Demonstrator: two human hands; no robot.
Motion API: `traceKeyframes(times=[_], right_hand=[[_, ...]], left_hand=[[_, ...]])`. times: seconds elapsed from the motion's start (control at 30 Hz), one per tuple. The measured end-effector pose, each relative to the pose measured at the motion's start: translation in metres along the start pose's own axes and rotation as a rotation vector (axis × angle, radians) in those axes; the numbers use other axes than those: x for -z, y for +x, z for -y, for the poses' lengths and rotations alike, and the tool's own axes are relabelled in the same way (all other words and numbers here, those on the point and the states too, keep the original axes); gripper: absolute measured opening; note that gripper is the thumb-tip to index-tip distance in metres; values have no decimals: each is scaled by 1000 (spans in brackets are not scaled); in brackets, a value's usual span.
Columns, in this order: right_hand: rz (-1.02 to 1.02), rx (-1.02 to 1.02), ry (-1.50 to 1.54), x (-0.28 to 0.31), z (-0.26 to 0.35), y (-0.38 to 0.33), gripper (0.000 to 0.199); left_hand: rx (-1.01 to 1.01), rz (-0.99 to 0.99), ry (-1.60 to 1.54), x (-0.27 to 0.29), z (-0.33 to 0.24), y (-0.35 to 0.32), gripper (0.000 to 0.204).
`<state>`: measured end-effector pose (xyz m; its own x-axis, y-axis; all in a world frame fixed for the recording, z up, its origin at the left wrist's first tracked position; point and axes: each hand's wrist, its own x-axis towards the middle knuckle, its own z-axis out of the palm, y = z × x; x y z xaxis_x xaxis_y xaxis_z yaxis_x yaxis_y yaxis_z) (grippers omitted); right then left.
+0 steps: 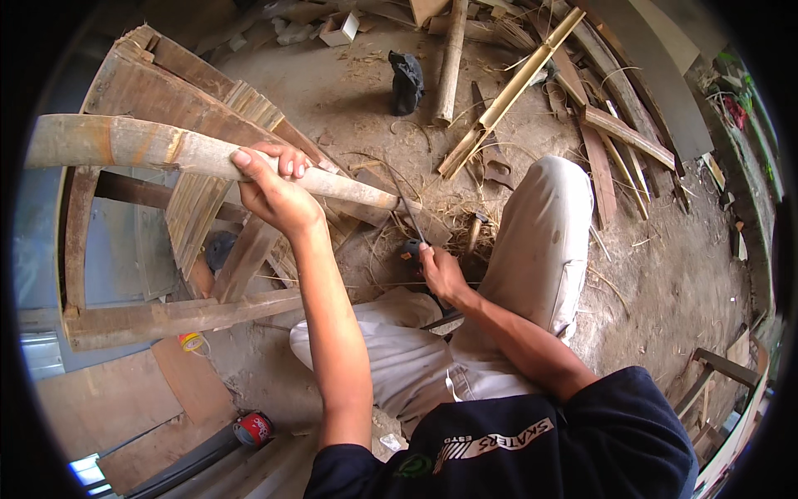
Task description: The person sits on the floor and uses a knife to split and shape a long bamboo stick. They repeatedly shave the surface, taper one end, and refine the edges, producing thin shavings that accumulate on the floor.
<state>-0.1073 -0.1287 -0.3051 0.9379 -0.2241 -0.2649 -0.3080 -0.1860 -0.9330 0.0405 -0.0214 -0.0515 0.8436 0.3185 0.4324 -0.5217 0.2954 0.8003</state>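
My left hand (281,190) is closed around a thick bamboo pole (141,145), thumb on top. The pole runs from the far left edge of view down to its cut end near the middle. In my right hand (443,273) is a long knife with a thin dark blade (409,208). The blade rises from my fist and lies at the pole's cut end; whether it bites into the bamboo I cannot tell. On the ground just beyond my right hand lies a hammer (476,231). A dark rounded object (411,249) sits beside that hand, partly hidden.
A wooden frame (179,320) stands on my left under the pole. Ahead lie a split bamboo length (511,96), a handsaw (496,166), a round pole (451,62) and a black plastic bag (406,83). Boards (628,133) are heaped at the right. A red can (253,427) is at lower left.
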Motion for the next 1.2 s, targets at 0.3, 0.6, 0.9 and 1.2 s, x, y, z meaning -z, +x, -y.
traceKeyframes(times=[0.3, 0.6, 0.9, 1.2], right_hand=[[77, -241, -36, 5, -17, 1, 58], [138, -170, 41, -1, -11, -12, 56], [125, -311, 12, -10, -15, -15, 55], [54, 81, 64, 7, 32, -5, 43]], left_hand=[[-63, 36, 102, -3, 5, -3, 40], [-42, 31, 85, 0, 10, 4, 66], [-19, 22, -12, 1, 7, 0, 51], [-35, -74, 80, 13, 30, -24, 38]])
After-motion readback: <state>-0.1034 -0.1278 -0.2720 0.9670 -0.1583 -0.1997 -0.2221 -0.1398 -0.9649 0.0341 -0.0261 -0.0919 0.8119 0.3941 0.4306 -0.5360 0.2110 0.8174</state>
